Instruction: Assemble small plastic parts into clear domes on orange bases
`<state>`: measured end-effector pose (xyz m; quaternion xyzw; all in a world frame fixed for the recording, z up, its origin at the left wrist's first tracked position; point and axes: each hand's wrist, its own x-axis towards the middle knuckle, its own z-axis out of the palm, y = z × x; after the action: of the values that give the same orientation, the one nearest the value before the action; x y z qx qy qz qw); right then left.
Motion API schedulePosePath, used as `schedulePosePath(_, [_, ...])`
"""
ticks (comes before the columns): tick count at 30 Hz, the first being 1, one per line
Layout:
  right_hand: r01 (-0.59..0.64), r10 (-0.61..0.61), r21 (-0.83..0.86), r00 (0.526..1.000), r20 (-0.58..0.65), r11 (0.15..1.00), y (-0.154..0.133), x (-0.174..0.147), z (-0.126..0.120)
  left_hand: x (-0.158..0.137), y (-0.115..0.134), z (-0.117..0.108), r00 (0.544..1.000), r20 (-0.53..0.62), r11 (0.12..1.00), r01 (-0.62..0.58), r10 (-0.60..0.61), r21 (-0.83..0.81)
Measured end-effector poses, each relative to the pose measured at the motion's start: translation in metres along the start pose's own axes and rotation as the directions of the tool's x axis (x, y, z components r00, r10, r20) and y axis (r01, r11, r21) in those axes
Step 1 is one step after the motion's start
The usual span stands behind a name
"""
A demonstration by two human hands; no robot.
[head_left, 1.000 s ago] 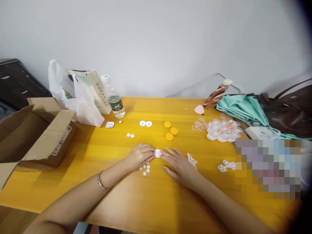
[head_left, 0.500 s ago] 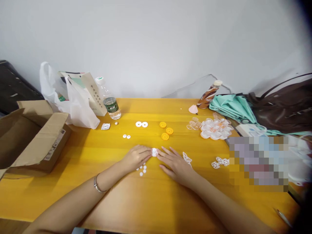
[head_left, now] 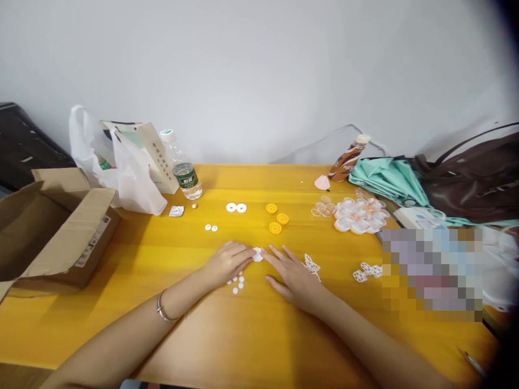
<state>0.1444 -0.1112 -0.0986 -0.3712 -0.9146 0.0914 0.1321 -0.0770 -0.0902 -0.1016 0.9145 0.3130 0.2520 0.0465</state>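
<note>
In the middle of the table lies a small white disc between my hands. My left hand has its fingers closed together, and their tips grip the disc's left edge. My right hand is spread, with the index fingertip pressing the disc's right side and the thumb apart from it. Several small white round pieces lie just below my left hand, some partly hidden by it. Beside my right hand are white cut-out pieces, partly covered by that hand. Three yellow round wheels sit beyond the hands.
Two white rings and two small white caps lie farther back. On the right are clear plastic cups, a green umbrella and a brown bag. A cardboard box and water bottle stand left.
The white disc shows slightly more between the fingertips. Both hands stay in nearly the same place; the whole view has shifted a little.
</note>
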Motion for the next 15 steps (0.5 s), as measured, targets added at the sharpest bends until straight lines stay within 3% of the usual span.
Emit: schedulePosePath(15, [-0.010,0.010,0.002,0.999,0.049,1.000,-0.0033,0.0007,-0.0033,-0.0014,-0.0005,0.0008,1.000,0.023,0.999,0.003,-0.004,0.050])
